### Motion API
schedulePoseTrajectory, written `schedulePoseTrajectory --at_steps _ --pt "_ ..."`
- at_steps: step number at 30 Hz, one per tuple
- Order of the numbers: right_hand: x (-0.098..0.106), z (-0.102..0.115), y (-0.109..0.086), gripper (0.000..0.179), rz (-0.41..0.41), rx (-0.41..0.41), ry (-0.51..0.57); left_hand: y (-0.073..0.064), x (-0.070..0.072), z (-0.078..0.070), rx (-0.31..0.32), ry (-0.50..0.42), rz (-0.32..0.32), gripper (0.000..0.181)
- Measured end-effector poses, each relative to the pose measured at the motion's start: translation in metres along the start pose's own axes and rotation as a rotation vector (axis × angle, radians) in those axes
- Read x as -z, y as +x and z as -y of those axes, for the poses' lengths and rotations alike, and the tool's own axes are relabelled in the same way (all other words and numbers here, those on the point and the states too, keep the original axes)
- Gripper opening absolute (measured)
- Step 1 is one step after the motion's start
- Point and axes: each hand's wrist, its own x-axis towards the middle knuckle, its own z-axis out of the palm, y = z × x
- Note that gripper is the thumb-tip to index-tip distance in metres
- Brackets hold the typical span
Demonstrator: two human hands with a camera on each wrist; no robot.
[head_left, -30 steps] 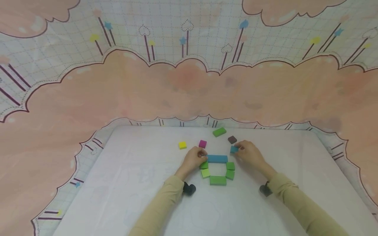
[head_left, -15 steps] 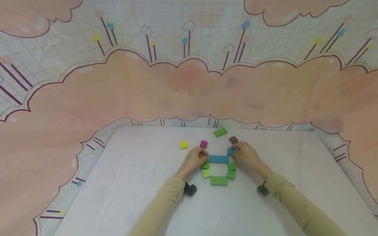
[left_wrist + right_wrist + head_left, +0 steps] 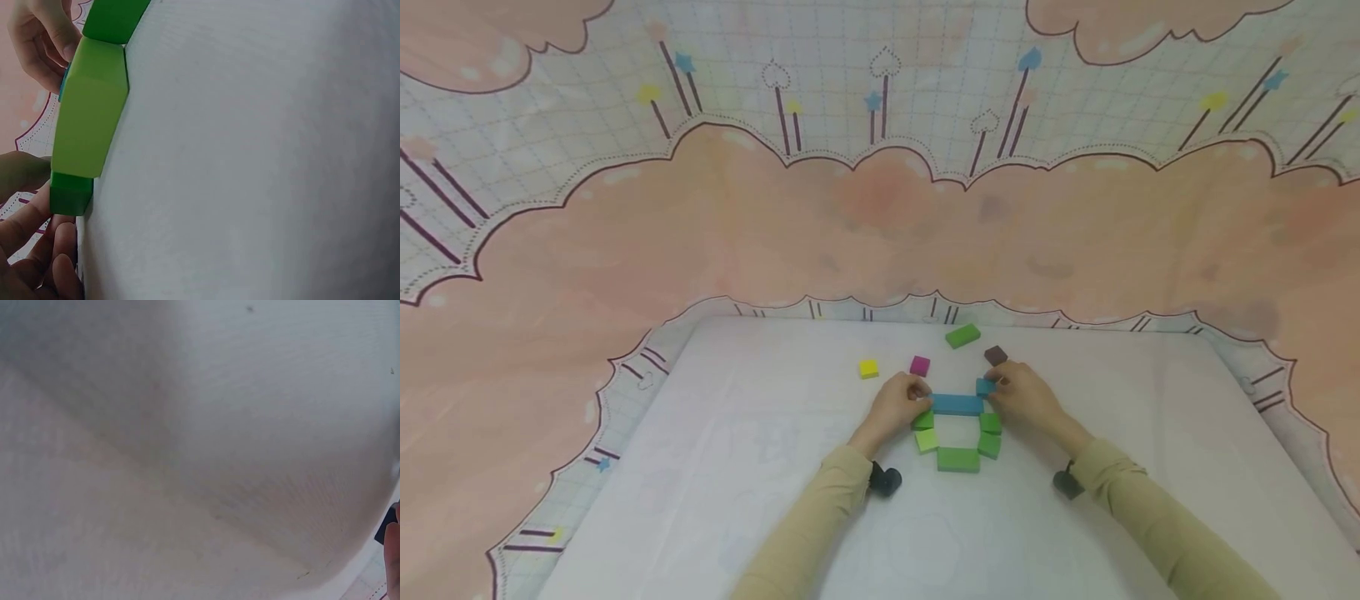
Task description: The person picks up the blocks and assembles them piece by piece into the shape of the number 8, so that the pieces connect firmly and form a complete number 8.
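In the head view, my right hand pinches a small blue block just behind the right end of a long blue block. My left hand has curled fingers and thumb at the long block's left end, which they cover. Below it a ring of blocks continues: a green block and a light green block on the left, two green blocks on the right, and a wider green block in front. The left wrist view shows a light green block close up, with both hands' fingers behind the row.
Behind the ring lie a yellow block, a magenta block, a long green block and a dark brown block. The white table ends at a patterned cloth. The right wrist view mostly shows white surface.
My right hand has brought the small blue block leftward and slightly nearer, to the long blue block's right end. My left hand keeps its place at the left end.
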Motion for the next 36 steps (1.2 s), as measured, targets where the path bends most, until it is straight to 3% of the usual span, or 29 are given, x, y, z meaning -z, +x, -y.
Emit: schedulePoseTrajectory --at_steps 17,36 --pt "-0.0041 -0.003 0.0036 0.03 0.001 0.047 -0.053 0.0012 -0.001 0.0024 -0.007 0.005 -0.004 0.017" --pt "-0.0001 0.0003 0.0042 0.031 0.029 0.013 -0.022 -0.0002 0.0 0.0045 -0.016 -0.022 -0.002 0.016"
